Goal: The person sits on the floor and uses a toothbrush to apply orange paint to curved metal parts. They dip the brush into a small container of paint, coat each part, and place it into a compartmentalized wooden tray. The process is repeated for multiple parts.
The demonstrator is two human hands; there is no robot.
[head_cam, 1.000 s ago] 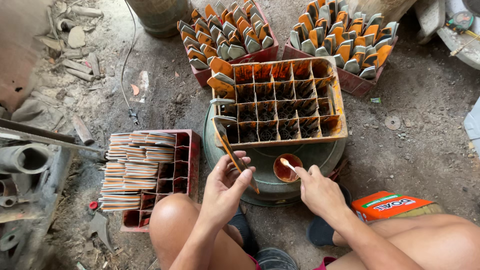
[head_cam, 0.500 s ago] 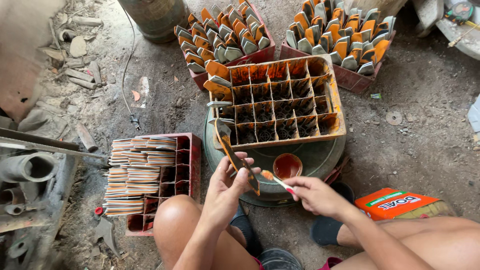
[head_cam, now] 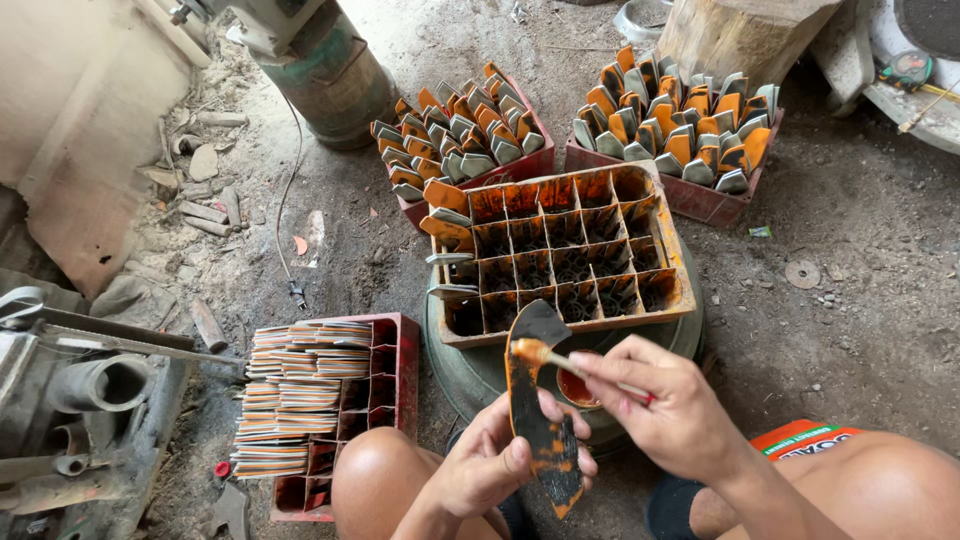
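The right hand (head_cam: pixel 665 405) grips a small brush (head_cam: pixel 545 355), touching the top of the long dark piece (head_cam: pixel 540 410) held upright by the left hand (head_cam: pixel 490 465).

A single head-worn camera looked steeply down from above the person's knees, facing forward over the dirt floor (head_cam: pixel 860 230). It sat close to the left hand (head_cam: pixel 490 465) and right hand (head_cam: pixel 660 405) at the bottom edge, while the divided crate (head_cam: pixel 560 255) filled mid-frame and two red trays (head_cam: pixel 700 200) lay farther off near the top.

blade (head_cam: pixel 540 420): black, orange smears | crate (head_cam: pixel 395 375): red | brush tip (head_cam: pixel 527 349): orange
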